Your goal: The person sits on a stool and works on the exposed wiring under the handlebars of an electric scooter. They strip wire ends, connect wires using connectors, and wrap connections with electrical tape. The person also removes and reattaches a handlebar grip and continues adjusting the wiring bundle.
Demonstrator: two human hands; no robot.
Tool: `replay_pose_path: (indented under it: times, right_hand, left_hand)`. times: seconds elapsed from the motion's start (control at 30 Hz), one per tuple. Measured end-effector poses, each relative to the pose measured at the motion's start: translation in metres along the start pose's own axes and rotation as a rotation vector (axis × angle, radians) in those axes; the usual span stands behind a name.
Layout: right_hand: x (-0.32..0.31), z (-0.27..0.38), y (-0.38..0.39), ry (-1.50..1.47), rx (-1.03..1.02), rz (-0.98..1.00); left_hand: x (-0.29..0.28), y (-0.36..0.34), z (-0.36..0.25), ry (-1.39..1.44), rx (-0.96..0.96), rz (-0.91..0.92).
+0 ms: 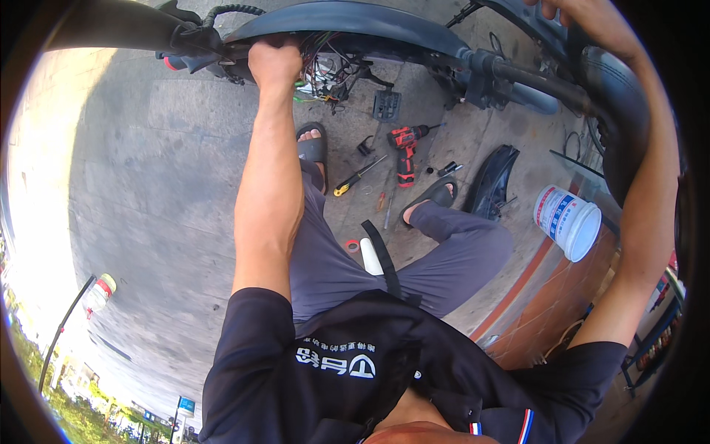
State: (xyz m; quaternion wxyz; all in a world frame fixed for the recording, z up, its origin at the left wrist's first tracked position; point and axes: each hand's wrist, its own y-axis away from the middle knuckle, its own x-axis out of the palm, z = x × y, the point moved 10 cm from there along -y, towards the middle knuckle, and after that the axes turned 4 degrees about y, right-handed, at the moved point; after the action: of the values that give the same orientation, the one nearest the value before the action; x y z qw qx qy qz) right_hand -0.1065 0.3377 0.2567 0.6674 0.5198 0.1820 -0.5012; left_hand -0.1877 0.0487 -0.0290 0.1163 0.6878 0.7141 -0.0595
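Note:
A dark blue-grey electric bike frame (347,22) lies across the top of the view. My left hand (275,63) reaches into an opening on its underside, beside a bundle of loose coloured wires (325,70). The fingers there are curled in, and whatever they grip is hidden. At the upper right, my right hand (566,10) is over the bike's rear part, near the black saddle (617,89). Its fingertips look bent, but the top edge cuts it off. A pedal (386,105) hangs below the frame.
On the paving lie a red-and-black cordless drill (404,152), a yellow-handled screwdriver (355,177), a small screwdriver (381,200) and a black plastic cover (492,181). A white bucket (580,229) stands at right. A red tape roll (353,246) is by my legs.

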Motion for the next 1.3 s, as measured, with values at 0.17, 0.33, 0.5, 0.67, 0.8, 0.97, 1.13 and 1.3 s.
replay_pose_path:
  times: [0.17,0.33,0.5,0.67,0.8,0.97,1.13,1.3]
  right_hand:
    - [-0.001,0.002,-0.002,0.188,0.032,-0.112]
    - [-0.002,0.008,0.008,0.310,-0.066,-0.161]
    - [-0.003,0.010,0.005,0.342,-0.102,-0.148]
    - [-0.004,0.011,0.003,0.321,-0.039,-0.125]
    - [-0.001,0.016,0.010,0.417,-0.072,-0.172]
    - [-0.004,0.009,0.007,0.343,-0.036,-0.177]
    - [-0.003,0.013,0.004,0.343,-0.065,-0.160]
    - [-0.005,0.007,0.008,0.366,-0.102,-0.218]
  left_hand:
    - [0.000,-0.006,0.035,0.307,-0.263,0.135]
    - [-0.004,0.001,0.042,0.350,-0.380,0.258]
    - [-0.006,0.001,0.042,0.392,-0.419,0.278]
    - [-0.010,0.001,0.038,0.464,-0.406,0.290]
    - [-0.016,-0.001,0.040,0.454,-0.410,0.239]
    - [-0.021,0.000,0.042,0.400,-0.378,0.171]
    - [-0.039,0.001,0.050,0.324,-0.384,0.150]
    - [-0.074,0.003,0.067,0.176,-0.453,-0.004]
